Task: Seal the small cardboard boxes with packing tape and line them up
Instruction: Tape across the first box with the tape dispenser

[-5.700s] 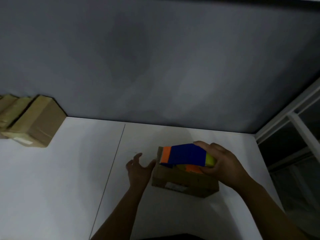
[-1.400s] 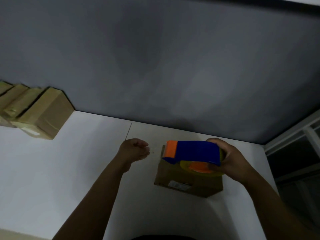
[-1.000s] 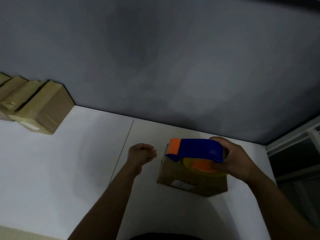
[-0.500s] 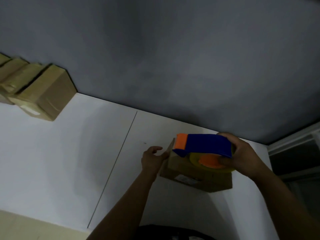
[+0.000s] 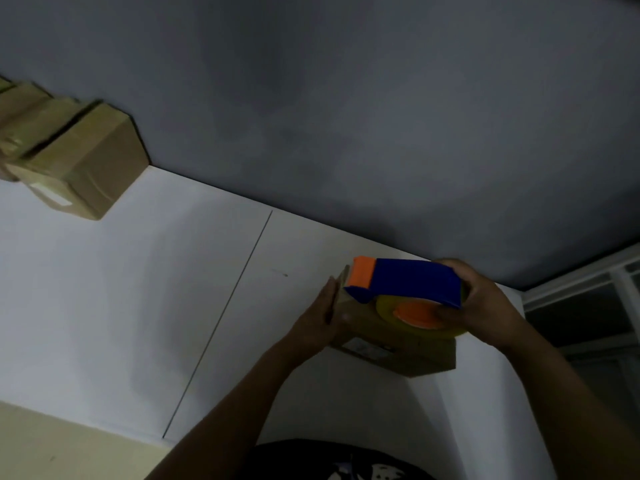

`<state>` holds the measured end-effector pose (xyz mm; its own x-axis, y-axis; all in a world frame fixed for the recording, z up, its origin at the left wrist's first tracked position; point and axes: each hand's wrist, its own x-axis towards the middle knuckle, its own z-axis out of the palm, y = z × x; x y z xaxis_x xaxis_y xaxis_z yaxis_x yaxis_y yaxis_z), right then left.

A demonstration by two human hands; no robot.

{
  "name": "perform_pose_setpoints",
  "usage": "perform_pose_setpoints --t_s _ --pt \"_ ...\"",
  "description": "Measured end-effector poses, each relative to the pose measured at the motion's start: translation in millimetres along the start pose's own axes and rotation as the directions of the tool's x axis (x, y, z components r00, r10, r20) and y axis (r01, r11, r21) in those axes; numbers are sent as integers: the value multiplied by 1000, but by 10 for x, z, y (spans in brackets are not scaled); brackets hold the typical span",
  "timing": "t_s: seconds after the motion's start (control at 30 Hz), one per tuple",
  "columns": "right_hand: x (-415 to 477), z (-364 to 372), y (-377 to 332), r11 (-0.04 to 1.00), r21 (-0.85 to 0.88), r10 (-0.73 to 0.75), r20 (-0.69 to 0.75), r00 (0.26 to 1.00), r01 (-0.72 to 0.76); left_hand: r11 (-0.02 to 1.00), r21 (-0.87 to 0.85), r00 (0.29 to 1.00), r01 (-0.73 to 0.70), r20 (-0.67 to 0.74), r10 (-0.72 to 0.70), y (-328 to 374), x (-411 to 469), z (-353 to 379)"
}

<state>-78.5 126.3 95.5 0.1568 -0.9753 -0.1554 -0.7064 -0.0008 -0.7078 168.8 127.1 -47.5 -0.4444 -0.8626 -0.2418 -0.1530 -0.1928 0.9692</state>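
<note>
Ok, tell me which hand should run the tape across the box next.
Right. The right hand grips the blue-and-orange tape dispenser over the small brown cardboard box; the left hand presses flat against its left side.

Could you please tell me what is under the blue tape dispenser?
A small cardboard box lies under the tape dispenser that the right hand grips; the left hand presses the box's side. Its top is covered, so its seam cannot be seen.

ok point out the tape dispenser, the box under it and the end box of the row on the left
tape dispenser (image 5: 412, 278): head view, blue body
box under it (image 5: 426, 355): head view, front face
end box of the row (image 5: 86, 150): head view, top face
</note>
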Motion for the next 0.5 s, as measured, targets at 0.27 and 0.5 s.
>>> perform_pose_setpoints --t_s 0.27,0.5 --pt "11 -68 -369 909 -411 -25 122 992 74 981 105 981 -160 125 147 198 270 -65" --pt "225 222 -556 562 -764 -297 172 939 317 977 193 986 -92 157 62 97 314 -110"
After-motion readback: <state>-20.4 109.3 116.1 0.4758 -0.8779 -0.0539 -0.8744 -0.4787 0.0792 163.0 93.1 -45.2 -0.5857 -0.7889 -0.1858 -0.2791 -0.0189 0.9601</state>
